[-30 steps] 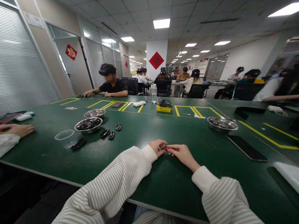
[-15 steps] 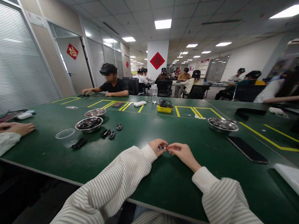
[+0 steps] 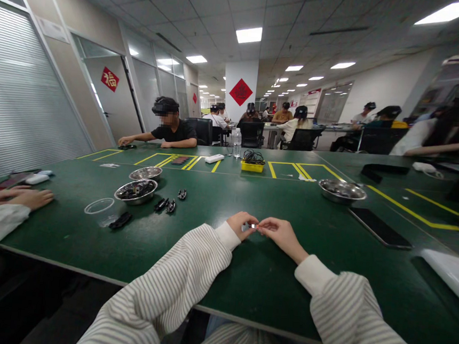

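Observation:
Both my hands rest on the green table [image 3: 268, 282] in front of me, fingertips meeting. My left hand [image 3: 241, 224] and my right hand [image 3: 281, 233] pinch a tiny part [image 3: 253, 226] between them; it looks pale with a touch of orange, too small to name. Both forearms in striped sleeves lie on the table. To the left stand two steel bowls [image 3: 135, 191], the nearer one filled with small black parts, and a few loose black parts [image 3: 169, 205] lie beside them.
A clear plastic lid [image 3: 98, 206] lies near the left bowls. A third steel bowl [image 3: 341, 191] and a black phone [image 3: 379, 228] are to the right, a white slab [image 3: 451, 274] at the right edge. Another person's hand [image 3: 22, 196] rests at far left. Other people sit at the tables beyond.
My hands stay pinched together in the same spot. The part between my fingertips shows less orange and more white now, as if turned slightly.

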### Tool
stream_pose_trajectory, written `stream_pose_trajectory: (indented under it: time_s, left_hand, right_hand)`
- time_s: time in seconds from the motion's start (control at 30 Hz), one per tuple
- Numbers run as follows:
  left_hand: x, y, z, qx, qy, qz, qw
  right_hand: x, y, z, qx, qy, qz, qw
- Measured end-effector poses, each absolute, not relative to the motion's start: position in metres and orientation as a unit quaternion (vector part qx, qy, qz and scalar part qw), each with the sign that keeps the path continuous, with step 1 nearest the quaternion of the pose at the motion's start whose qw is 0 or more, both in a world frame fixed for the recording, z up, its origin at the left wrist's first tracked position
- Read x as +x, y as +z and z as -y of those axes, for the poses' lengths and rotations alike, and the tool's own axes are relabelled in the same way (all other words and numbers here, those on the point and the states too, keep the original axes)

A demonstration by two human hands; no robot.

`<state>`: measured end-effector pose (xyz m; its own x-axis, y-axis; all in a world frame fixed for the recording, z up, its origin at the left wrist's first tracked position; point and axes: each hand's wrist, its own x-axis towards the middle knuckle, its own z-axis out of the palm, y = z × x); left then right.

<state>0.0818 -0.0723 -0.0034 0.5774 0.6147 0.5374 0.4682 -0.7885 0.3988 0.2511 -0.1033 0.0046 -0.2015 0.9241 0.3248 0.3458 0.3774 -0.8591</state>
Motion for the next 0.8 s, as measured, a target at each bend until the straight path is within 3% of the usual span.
stream_pose_trajectory:
  time_s: [0.23,0.53,0.8]
  left_hand:
    - [0.080,-0.006,0.067,0.887,0.325,-0.324,0.047]
    - [0.031,0.001,0.017,0.783,0.191,-0.591,-0.030]
    - [0.010,-0.005,-0.002,0.759,0.132,-0.638,-0.008]
  right_hand:
    - [0.254,0.003,0.101,-0.468,0.293,0.739,0.387]
    - [0.251,0.006,0.105,-0.465,0.288,0.769,0.331]
    - [0.251,0.007,0.105,-0.467,0.284,0.771,0.326]
